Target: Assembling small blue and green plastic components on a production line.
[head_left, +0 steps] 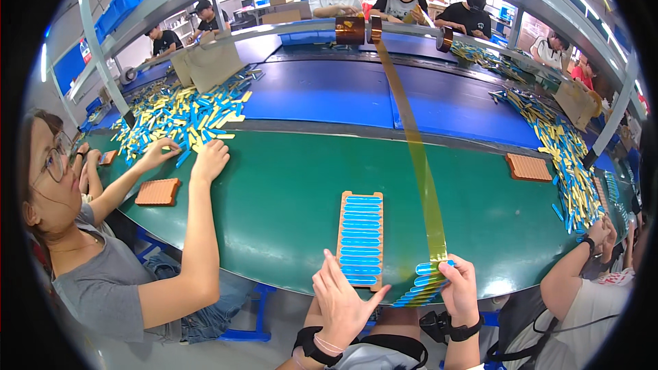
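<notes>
My left hand [340,305] is open, thumb and fingers spread, beside the near end of an orange-brown ribbed tray [341,233]. Slim blue pieces [361,233] lie crosswise in a row along that tray. A long strip of clear amber tape [426,192] runs down from a roll [375,30] on the overhead bar. My right hand [460,291] pinches the tape's near part at its right edge. Several blue pieces [419,291] cling in a row to the tape's lower end, which hangs at the table's front edge, left of my right hand.
The green table [288,185] holds heaps of blue and yellow pieces at left [185,113] and right [572,178]. Two ribbed trays stand apart, one left [157,192], one right [528,167]. A co-worker's hands [209,157] reach into the left heap. Metal posts [110,61] flank the table.
</notes>
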The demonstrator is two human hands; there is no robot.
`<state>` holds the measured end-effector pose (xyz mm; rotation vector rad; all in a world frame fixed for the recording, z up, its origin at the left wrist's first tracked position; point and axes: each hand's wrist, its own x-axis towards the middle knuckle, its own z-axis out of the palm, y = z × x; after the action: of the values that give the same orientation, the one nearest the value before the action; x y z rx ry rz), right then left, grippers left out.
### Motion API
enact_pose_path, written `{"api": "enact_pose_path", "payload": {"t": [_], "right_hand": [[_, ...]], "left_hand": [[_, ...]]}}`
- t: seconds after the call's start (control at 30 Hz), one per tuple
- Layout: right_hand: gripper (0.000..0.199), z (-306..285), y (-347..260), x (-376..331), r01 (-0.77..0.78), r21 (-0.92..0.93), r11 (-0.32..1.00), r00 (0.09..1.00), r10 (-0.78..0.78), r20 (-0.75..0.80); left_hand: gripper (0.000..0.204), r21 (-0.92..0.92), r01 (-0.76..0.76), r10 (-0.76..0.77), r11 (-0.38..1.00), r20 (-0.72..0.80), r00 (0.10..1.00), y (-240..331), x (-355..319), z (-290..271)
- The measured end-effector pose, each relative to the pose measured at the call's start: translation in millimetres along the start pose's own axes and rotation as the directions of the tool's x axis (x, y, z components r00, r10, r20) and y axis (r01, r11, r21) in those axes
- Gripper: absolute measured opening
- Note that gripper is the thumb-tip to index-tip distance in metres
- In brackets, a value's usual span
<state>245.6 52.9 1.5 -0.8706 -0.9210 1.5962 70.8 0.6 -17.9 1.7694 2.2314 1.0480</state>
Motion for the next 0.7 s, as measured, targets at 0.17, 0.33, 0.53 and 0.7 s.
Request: {"api": "enact_pose_path", "payload": {"t": [0.17, 0.33, 0.53, 0.7], "right_hand": [[0.008, -9.0, 7.7, 0.7, -0.02, -0.013, 1.0, 1.0, 0.02, -0.017], [0.006, -16.5, 17.8, 4.3, -0.04, -0.022, 0.999, 0.999, 0.039, -0.025], [0.005, -16.3, 13.4, 3.2, -0.05, 0.052, 0.997, 0.998, 0.051, -0.027], [0.004, -19.7, 17.6, 3.7, -0.039, 0.046, 0.998, 0.999, 0.039, -0.003]], "left_hand": [[0.086, 0.126, -0.29, 0.281, 0.949, 0.087, 0.956, -4.4, 1.5, -23.9], [0.062, 0.075, -0.622, 0.596, 0.779, 0.216, 0.773, -16.6, 6.2, -20.4], [0.068, 0.061, -0.58, 0.551, 0.812, 0.249, 0.797, -18.7, 8.6, -26.3], [0.064, 0.014, -0.587, 0.562, 0.81, 0.268, 0.782, -16.4, 13.1, -25.6]]}}
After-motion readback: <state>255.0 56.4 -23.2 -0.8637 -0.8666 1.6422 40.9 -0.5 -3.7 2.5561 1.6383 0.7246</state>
